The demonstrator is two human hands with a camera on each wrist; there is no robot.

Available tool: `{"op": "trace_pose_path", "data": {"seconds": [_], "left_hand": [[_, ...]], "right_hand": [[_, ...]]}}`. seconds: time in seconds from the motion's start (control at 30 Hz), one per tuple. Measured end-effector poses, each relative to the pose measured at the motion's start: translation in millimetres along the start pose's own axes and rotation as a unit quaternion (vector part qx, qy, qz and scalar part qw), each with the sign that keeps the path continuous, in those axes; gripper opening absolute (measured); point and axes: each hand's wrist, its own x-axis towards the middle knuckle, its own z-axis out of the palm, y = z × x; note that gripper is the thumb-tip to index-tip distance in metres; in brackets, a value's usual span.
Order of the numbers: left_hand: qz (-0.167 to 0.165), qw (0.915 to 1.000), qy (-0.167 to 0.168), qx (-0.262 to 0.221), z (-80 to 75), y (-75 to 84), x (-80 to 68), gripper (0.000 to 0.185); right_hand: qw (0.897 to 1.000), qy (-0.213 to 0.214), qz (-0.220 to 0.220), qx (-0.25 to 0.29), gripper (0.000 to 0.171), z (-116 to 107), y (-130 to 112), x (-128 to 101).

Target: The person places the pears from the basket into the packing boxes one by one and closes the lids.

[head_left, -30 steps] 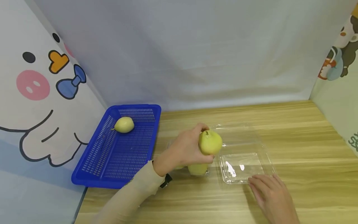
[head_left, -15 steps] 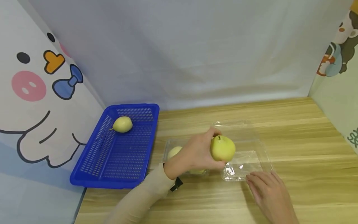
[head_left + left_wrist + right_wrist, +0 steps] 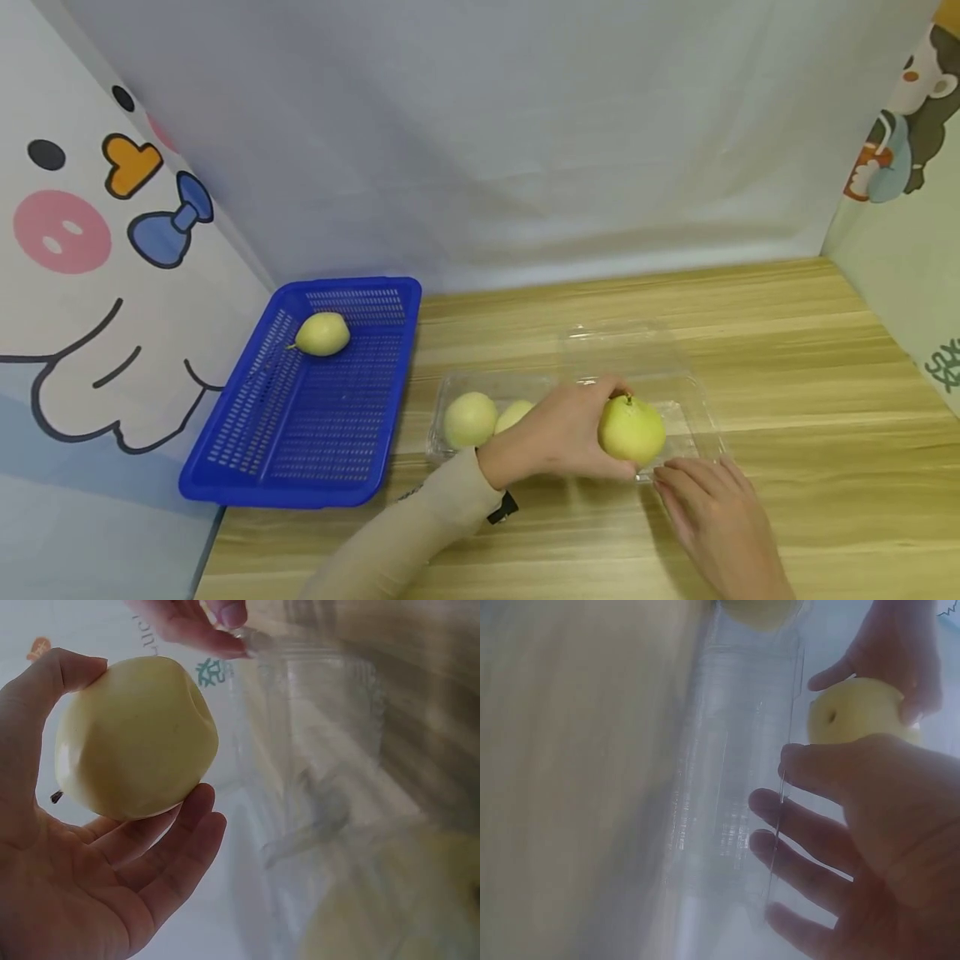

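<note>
Left hand (image 3: pixel 558 437) grips a pear (image 3: pixel 632 430) over the clear tray (image 3: pixel 693 400); right hand (image 3: pixel 708 512), fingers straight, touches its edge.

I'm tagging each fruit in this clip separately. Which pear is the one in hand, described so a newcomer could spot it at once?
On the light wooden table, right of the blue perforated plastic basket, lies an open clear plastic clamshell box. The yellow-green pear is over the box's right end, gripped by the left hand. Unlike the two pale pears lying in the box's left end and the basket's lone pear, it is held.
</note>
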Motion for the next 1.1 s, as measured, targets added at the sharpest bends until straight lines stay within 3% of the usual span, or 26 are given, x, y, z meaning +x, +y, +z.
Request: {"op": "trace_pose_path", "data": {"seconds": [0.27,0.67,0.87,1.0,1.1], "left_hand": [[-0.011,0.9994,-0.020,-0.026,19.3,-8.5,8.0,0.081],[-0.051,0.9981,-0.018,-0.028,30.9,-18.2,19.0,0.082],[-0.050,0.9972,-0.004,0.056,37.4,-19.5,23.0,0.076],[-0.051,0.9911,-0.017,0.122,39.2,-18.5,23.8,0.070],[-0.050,0.9886,-0.028,0.139,38.9,-18.0,23.6,0.070]], "right_hand": [[1.000,0.006,0.007,0.004,0.072,1,-1,0],[1.000,0.016,-0.004,0.005,0.070,4,0,-1],[1.000,0.021,-0.003,0.005,0.069,6,1,-2],[1.000,0.022,-0.001,0.000,0.070,7,0,-3],[1.000,0.025,0.000,-0.002,0.070,8,-1,-4]]}}
